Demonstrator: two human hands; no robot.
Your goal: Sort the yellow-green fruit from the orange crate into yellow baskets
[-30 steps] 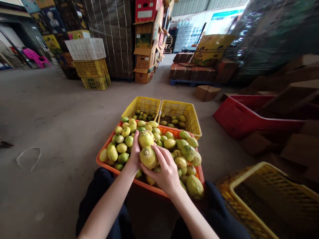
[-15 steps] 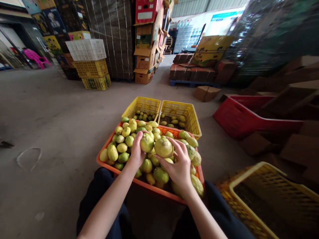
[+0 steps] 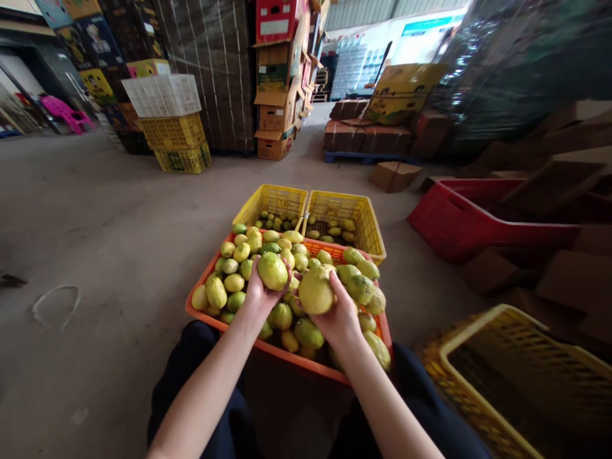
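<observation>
An orange crate (image 3: pixel 306 364) heaped with yellow-green lemon-like fruits stands between my knees. Over its middle, my left hand (image 3: pixel 262 294) holds a greenish-yellow fruit (image 3: pixel 272 271) in an upturned palm. My right hand (image 3: pixel 342 312) grips a larger, paler yellow fruit (image 3: pixel 316 291) just to the right, thumb along its right side. The two held fruits are apart, with a small gap between them. Parts of the fingers are hidden beneath and behind both fruits.
Two yellow crates (image 3: pixel 345 203) with some fruits inside touch the far side of the orange crate. Another yellow crate (image 3: pixel 492 408) is at the lower right, near my right knee. A red crate (image 3: pixel 449 220) and cardboard lie farther right. Stacked crates (image 3: pixel 172 132) stand at the back left.
Both hands have turned palm-up, so the fruits now rest more in the palms. The left fruit has shifted slightly left, and the right fruit shows a different side.
</observation>
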